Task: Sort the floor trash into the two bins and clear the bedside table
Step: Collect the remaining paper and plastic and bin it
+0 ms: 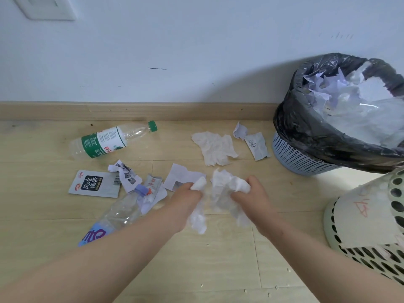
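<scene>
Wooden floor [218,263], sorting step in hand. Left hand [188,194] and right hand [253,193] each clench crumpled tissue [225,189]. Probable next move: carry both wads to the black-lined bin [301,127], beyond and right of the right hand. A bottle [105,142] lies left of the left hand.

Item: person, part view only. Hands, qty 2: left hand [185,194], right hand [254,193], both bare. Forearms, qty 2: left forearm [113,254], right forearm [317,252], bare from wrist to frame edge.
</scene>
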The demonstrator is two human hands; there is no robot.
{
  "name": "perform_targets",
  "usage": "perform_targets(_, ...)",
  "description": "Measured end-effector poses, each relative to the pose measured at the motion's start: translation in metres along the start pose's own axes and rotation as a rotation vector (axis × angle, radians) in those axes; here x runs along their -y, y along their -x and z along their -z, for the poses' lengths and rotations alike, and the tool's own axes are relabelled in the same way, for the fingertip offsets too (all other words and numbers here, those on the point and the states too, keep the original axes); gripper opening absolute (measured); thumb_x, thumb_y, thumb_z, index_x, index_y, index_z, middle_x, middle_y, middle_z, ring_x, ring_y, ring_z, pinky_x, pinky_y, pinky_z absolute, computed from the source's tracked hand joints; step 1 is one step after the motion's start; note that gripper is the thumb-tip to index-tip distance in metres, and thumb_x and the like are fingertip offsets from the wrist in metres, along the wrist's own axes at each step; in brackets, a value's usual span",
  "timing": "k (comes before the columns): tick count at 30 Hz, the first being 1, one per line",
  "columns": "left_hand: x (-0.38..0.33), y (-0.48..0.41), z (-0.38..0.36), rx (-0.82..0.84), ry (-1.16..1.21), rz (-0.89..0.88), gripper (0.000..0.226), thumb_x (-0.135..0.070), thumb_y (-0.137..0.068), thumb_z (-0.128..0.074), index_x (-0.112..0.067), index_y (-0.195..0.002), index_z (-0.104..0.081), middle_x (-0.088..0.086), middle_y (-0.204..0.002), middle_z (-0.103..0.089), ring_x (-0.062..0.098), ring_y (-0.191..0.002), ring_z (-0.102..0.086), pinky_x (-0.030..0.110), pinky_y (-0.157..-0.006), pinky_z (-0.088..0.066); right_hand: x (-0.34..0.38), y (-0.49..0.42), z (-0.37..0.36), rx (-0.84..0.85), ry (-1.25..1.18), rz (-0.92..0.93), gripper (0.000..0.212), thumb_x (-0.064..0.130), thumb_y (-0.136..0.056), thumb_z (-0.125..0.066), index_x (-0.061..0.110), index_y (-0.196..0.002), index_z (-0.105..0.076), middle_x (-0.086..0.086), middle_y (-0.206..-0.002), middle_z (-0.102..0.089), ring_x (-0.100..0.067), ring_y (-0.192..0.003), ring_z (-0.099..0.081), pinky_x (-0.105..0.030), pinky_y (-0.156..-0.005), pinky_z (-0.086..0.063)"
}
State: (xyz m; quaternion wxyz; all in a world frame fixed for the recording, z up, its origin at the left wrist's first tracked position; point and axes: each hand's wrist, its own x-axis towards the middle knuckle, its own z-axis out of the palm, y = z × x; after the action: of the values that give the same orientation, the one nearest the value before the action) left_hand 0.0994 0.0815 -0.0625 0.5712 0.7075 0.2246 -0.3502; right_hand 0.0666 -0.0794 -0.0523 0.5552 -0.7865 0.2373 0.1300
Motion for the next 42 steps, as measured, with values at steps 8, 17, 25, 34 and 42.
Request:
perform_targets(8, -0.003, 0.020, -0.028, 0.243, 0.246, 0.091, 0.054, -0.063, -0.088, -0.044, -0.024, -0.120, -0.061, 0.007, -0.122, -0.064, 0.022, -0.114, -0.059, 0.040, -0.100, -0.046, 0.003, 0.006, -0.041, 0.312, -0.175, -0.104, 0.032, 0.038, -0.087, -0.050, 0.021, -0.114, -0.055, 0.004, -0.104, -0.069, -0.011, -0.097, -0.065, -0.025, -0.075, -0.052)
perform_targets(17, 0.003, 0.016, -0.022, 0.219, -0.040, -0.021, 0.039, -0.042, -0.095, -0.042, -0.033, -0.133, -0.044, -0.009, -0.134, -0.051, 0.012, -0.123, -0.046, 0.030, -0.099, -0.036, 0.001, -0.001, -0.027, 0.083, -0.049, -0.217, 0.020, 0.020, -0.088, -0.053, 0.010, -0.104, -0.059, -0.007, -0.098, -0.066, -0.021, -0.086, -0.064, -0.032, -0.069, -0.051)
perform_targets(25, 0.027, -0.009, 0.014, -0.299, -1.060, -0.405, 0.036, -0.028, -0.091, -0.047, -0.030, -0.128, -0.047, -0.003, -0.144, -0.032, 0.022, -0.131, -0.032, 0.034, -0.102, -0.032, -0.022, -0.012, 0.007, -0.191, 0.557, -0.133, 0.024, 0.019, -0.085, -0.050, 0.017, -0.110, -0.052, -0.004, -0.128, -0.037, -0.025, -0.112, -0.040, -0.035, -0.087, -0.039)
perform_targets(34, 0.047, -0.013, 0.023, -0.187, -1.150, -0.329, 0.041, -0.021, -0.089, -0.048, -0.031, -0.129, -0.044, -0.002, -0.149, -0.021, 0.027, -0.132, -0.024, 0.034, -0.102, -0.033, -0.047, -0.002, -0.005, 0.134, 0.705, -0.103, 0.017, 0.006, -0.082, -0.045, 0.019, -0.091, -0.050, -0.002, -0.105, -0.043, -0.018, -0.079, -0.047, -0.022, -0.056, -0.036)
perform_targets(42, 0.043, -0.010, 0.010, 0.009, -0.857, -0.483, 0.034, -0.008, -0.088, -0.050, -0.019, -0.118, -0.058, -0.004, -0.128, -0.046, 0.014, -0.117, -0.047, 0.022, -0.090, -0.039, -0.028, 0.002, -0.021, 0.164, 0.477, -0.071, 0.025, 0.008, -0.084, -0.046, 0.020, -0.105, -0.045, 0.001, -0.084, -0.054, -0.020, -0.079, -0.053, -0.025, -0.060, -0.040)
